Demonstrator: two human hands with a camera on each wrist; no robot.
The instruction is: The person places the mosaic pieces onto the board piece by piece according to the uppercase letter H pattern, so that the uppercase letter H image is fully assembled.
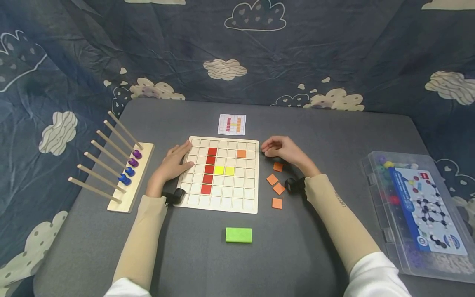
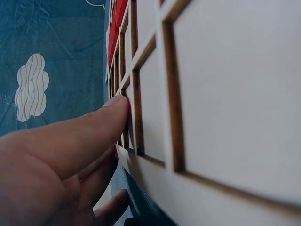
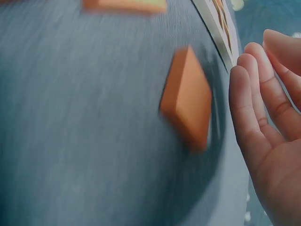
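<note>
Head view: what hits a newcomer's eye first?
Likely the board at centre, with five red tiles in a column and two yellow tiles beside it. Next, the peg stand at left and the clear case at far right. The left hand rests on the board's left edge; the right hand, just past its right.

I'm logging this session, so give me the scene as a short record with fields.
board: five red tiles, two yellow tiles, one orange tile
loose tiles: four orange, right of board
card: beyond board, showing a coloured H
left hand: touching board's left side
right hand: near board's right edge, nothing visible in it
block: green, nearer than board
</note>
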